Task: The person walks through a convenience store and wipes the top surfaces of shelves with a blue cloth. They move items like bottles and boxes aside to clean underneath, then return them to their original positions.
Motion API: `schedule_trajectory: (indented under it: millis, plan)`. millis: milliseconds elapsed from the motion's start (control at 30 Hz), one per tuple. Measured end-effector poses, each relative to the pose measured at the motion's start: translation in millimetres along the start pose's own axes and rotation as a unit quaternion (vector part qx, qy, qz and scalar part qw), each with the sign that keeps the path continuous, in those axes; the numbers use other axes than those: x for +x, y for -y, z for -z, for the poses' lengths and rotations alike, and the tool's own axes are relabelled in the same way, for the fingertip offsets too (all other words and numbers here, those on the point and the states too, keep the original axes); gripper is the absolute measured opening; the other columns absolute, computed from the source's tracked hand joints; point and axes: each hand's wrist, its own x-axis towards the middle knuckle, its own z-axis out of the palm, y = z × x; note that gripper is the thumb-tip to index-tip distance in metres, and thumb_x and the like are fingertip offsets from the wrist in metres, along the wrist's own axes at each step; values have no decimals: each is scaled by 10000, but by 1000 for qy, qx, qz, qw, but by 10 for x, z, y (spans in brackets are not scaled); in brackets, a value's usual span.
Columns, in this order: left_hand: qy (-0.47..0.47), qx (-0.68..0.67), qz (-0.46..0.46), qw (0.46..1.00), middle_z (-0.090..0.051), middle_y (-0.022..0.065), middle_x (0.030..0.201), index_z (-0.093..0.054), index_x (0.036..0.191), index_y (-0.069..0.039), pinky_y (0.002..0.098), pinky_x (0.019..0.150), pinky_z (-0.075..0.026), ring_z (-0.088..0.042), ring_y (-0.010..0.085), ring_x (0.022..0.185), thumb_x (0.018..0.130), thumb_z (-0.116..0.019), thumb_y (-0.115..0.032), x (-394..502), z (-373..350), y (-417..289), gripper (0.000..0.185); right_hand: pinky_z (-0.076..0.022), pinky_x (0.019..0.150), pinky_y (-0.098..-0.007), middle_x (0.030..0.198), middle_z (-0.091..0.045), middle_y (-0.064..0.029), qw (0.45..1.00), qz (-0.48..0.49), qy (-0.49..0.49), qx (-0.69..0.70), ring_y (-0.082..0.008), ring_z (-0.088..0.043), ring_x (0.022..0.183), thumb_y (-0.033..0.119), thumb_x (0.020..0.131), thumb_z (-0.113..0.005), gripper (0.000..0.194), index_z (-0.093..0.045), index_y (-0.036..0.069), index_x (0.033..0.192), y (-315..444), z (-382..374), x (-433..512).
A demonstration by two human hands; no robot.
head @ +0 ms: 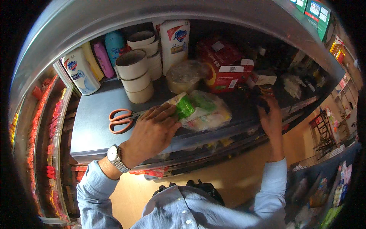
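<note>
My left hand [155, 121], with a wristwatch [112, 153] on the wrist, lies palm down at the left end of a clear plastic package [207, 110] with green parts. Its fingers cover the blades of orange-handled scissors [121, 121]; whether they grip anything is hidden. My right hand [270, 111] is at the right, its fingers bent beside a dark thing in shadow that I cannot make out. Behind the package are a wrapped roll of tape [183, 78] and a torn-open red cardboard box [226, 74].
Stacked tape rolls [135, 77] stand on the dark shelf [94, 120], with a white Safeguard bottle [175, 43] behind and another white bottle [81, 71] at the left. A grey shelf edge [171, 10] arches above. Small boxes and loose items crowd the shadowed right side.
</note>
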Motion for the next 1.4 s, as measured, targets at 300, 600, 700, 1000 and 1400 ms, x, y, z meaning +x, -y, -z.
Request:
schedule_trajectory:
  millis: [300, 600, 700, 1000, 1400]
  plan:
    - [48, -2, 22, 999, -578, 220, 1377, -590, 1307, 9, 494, 1101, -426, -496, 416, 1336, 944, -655, -184, 57, 43, -57, 416, -440, 1052, -367, 1298, -652, -165, 965, -136, -187, 126, -302, -614, 1189, 103, 895, -699, 387, -638, 7, 1265, -139, 263, 180]
    - [80, 32, 25, 996, -524, 230, 1425, -587, 1322, -20, 527, 1096, -413, -481, 442, 1330, 947, -651, -200, 74, 69, -89, 421, -465, 1031, -459, 1239, -636, -179, 990, 127, 59, 14, -431, -583, 1159, 58, 803, -718, 444, -662, 108, 1241, 350, -19, -171]
    - [93, 32, 24, 995, -515, 208, 1438, -580, 1329, -41, 534, 1095, -409, -470, 420, 1356, 955, -650, -233, 69, 52, -67, 426, -475, 1018, -452, 1232, -657, -173, 991, 106, 69, 51, -442, -590, 1145, 103, 833, -732, 422, -657, 84, 1248, 323, -19, -80]
    - [76, 52, 13, 996, -531, 217, 1412, -597, 1294, -24, 526, 1095, -410, -488, 406, 1334, 964, -629, -236, 52, 51, -82, 393, -481, 981, -390, 1206, -688, -199, 950, -21, -207, 234, -397, -639, 1129, 109, 884, -697, 371, -647, 17, 1239, 627, 373, 799]
    - [76, 50, 7, 996, -557, 233, 1371, -601, 1295, -16, 505, 1048, -451, -537, 420, 1255, 947, -631, -177, 81, 58, -95, 385, -455, 1027, -520, 1269, -627, -233, 975, 153, 144, -72, -436, -576, 1202, 295, 890, -696, 471, -611, 52, 1285, 976, -824, 1742]
